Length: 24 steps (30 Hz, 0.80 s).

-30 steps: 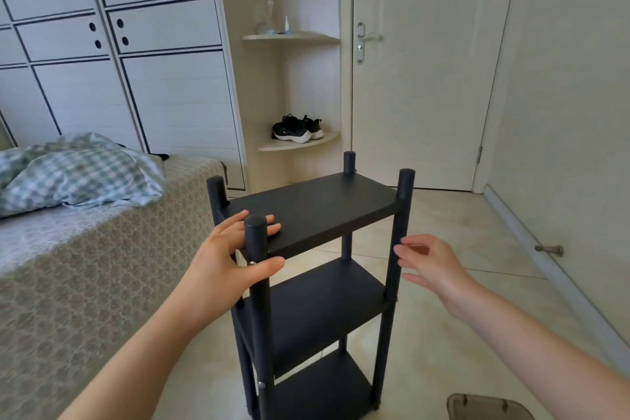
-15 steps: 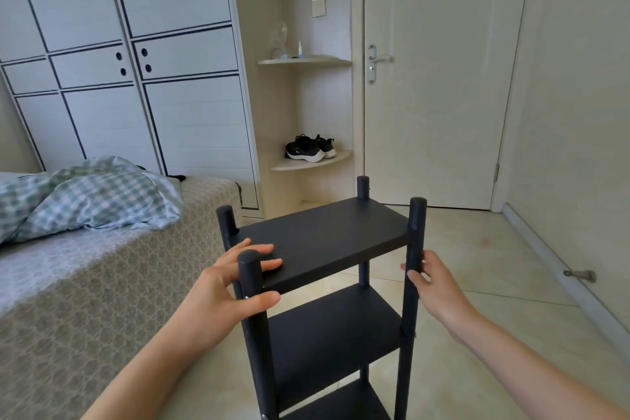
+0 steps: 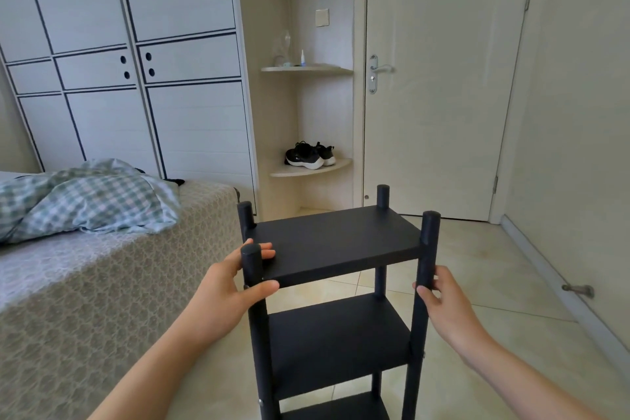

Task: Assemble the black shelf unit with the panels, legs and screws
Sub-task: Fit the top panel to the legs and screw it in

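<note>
The black shelf unit (image 3: 335, 242) stands upright on the tiled floor in front of me, with four round legs and three panels visible. My left hand (image 3: 226, 286) grips the near left leg (image 3: 254, 286) just below the top panel, fingers lying on the panel's corner. My right hand (image 3: 439, 300) wraps around the near right leg (image 3: 426, 249) under the top panel. The unit's feet are out of frame. Small screw heads show on the near legs lower down.
A bed (image 3: 102, 283) with a checked blanket (image 3: 85, 198) stands close on the left of the shelf. White wardrobe doors (image 3: 136, 78) fill the back left. A corner niche holds shoes (image 3: 308, 155). A closed door (image 3: 443, 78) is behind, a doorstop (image 3: 578, 290) at right.
My right hand has moved in and closed around the near right leg. The view has tilted upward, so the shelf sits lower in frame. My left hand keeps its hold.
</note>
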### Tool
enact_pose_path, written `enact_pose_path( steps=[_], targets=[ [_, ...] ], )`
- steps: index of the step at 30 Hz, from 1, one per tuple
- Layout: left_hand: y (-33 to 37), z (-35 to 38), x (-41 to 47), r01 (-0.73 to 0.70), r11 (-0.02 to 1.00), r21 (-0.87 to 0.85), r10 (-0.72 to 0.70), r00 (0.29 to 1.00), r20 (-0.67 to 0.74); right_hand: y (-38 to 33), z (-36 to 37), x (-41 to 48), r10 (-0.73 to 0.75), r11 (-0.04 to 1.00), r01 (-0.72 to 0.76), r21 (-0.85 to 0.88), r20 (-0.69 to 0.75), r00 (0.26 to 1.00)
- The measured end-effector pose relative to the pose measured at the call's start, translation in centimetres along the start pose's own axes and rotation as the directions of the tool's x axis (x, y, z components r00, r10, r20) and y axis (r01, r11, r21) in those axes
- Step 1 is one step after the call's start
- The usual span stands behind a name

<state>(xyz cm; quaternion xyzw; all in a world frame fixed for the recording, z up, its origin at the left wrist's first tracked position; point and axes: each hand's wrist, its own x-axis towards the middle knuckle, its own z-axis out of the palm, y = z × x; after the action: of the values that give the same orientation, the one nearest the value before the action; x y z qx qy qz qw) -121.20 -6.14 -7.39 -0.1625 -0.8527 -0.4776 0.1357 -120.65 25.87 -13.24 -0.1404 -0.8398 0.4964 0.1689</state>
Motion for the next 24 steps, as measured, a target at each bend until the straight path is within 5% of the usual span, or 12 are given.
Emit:
enact_pose_path(
  steps=[9, 24],
  targets=[
    [0.8, 3.2, 1.3, 0.163, 0.987, -0.009, -0.158, 0.935, -0.316, 0.2, -1.3, -1.5, -0.002, 1.0, 0.002, -0.001, -0.008, 1.0],
    [0.6, 8.1, 4.4, 0.282, 0.835, -0.473, -0.46, 0.829, -0.319, 0.6, -4.1, -4.7, -0.042, 0.998, 0.051, -0.045, 0.176, 0.984]
  ],
)
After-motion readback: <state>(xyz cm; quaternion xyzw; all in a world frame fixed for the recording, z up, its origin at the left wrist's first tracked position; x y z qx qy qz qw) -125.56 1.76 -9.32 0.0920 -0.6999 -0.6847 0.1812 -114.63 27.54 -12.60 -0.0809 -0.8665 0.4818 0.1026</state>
